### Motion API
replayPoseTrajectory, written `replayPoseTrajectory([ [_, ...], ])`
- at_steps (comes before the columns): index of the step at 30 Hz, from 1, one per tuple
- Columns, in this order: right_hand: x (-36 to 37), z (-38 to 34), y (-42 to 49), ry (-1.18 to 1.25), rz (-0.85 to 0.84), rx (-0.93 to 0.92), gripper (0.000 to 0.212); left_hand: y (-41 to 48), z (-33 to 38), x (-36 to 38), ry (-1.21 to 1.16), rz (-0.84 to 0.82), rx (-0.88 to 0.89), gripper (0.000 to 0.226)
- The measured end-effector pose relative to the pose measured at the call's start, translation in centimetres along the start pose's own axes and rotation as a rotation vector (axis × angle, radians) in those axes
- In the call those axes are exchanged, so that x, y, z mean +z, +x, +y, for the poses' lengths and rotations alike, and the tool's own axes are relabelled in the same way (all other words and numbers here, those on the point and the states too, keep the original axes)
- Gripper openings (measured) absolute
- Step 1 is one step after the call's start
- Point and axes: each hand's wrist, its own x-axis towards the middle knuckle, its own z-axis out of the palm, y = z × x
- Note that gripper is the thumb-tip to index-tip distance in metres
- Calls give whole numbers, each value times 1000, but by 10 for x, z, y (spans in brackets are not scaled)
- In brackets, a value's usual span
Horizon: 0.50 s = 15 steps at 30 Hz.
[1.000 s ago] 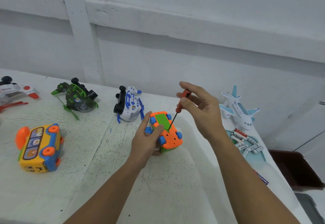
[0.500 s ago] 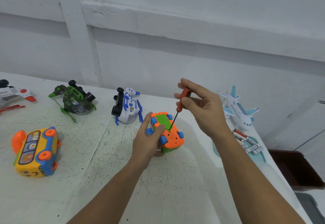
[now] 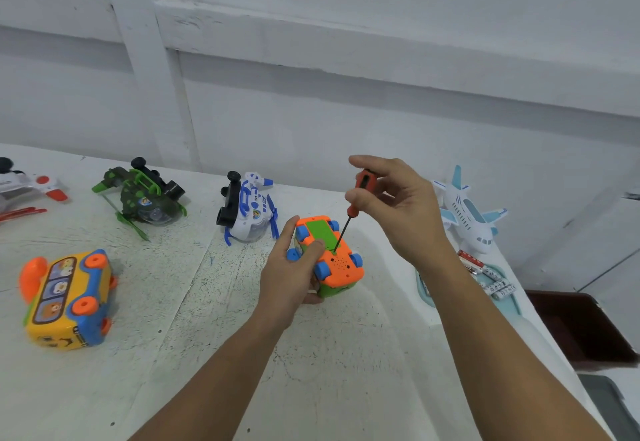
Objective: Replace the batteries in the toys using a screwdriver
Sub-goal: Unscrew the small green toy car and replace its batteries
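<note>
A small orange toy car (image 3: pixel 337 264) with blue wheels lies upside down at the middle of the table, its green battery cover facing up. My left hand (image 3: pixel 292 267) grips the car from the left, thumb on the green cover. My right hand (image 3: pixel 398 205) pinches the red handle of a small screwdriver (image 3: pixel 356 201). The thin shaft slants down and its tip rests at the near edge of the green cover. Several batteries (image 3: pixel 495 283) lie on a light blue tray (image 3: pixel 424 288) to the right, partly hidden behind my right forearm.
A yellow and blue toy bus (image 3: pixel 65 298) lies on its side at the left. A green helicopter toy (image 3: pixel 145 198) and a white and blue one (image 3: pixel 247 212) sit upside down near the wall. A white plane (image 3: pixel 467 212) stands at right. A dark brown bin (image 3: pixel 581 326) sits beyond the table's right edge.
Both hands, the car and the screwdriver keep nearly the same pose. The view has shifted slightly, so the toys sit a little lower-left in frame.
</note>
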Motion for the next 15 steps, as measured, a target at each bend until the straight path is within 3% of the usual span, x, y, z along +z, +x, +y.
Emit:
replayPoseTrajectory([
  [4, 0, 2, -1, -42, 49, -40, 35, -3, 1, 2, -29, 4, -5, 60],
  [9, -6, -3, -1, 134, -29, 40, 47, -4, 4, 1, -44, 10, -5, 59],
  [15, -2, -2, -2, -42, 9, -68, 38, -7, 6, 3, -14, 31, -5, 61],
])
